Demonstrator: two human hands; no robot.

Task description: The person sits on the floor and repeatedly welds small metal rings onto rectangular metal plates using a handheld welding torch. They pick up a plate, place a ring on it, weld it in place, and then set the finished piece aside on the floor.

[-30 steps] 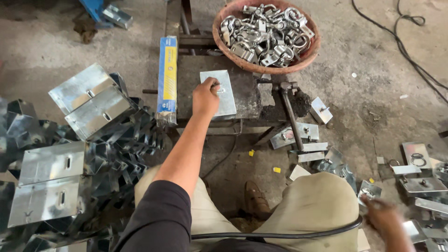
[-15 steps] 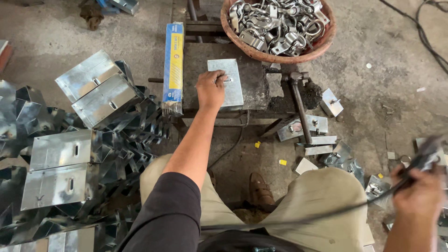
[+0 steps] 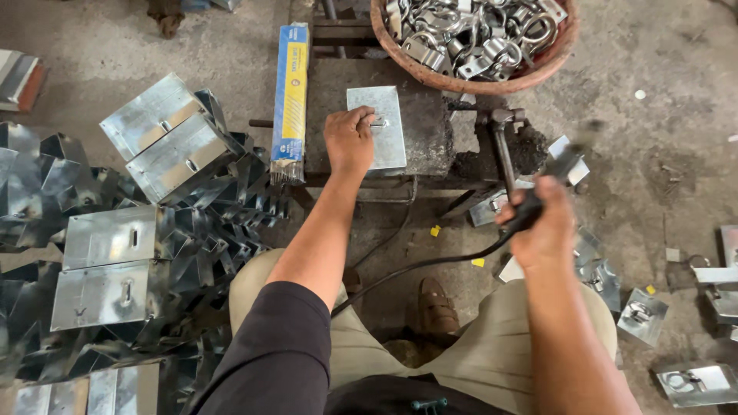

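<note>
Left hand [image 3: 350, 141], fingers curled, presses down on a flat grey metal plate [image 3: 380, 127] lying on the dark work block [image 3: 427, 134] at upper centre of frame. Right hand [image 3: 542, 227], centre right, grips closed around a black electrode holder [image 3: 538, 196] with trailing cable [image 3: 415, 267]. Blue box of rods [image 3: 290, 100] lies just left of the block.

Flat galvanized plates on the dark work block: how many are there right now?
1. A flat galvanized steel plate lies on the dark work block, under the left hand. More may be hidden beneath.

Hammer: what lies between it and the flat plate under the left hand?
In the head view, only bare dark bench top lies between the plate and the hammer.
</note>
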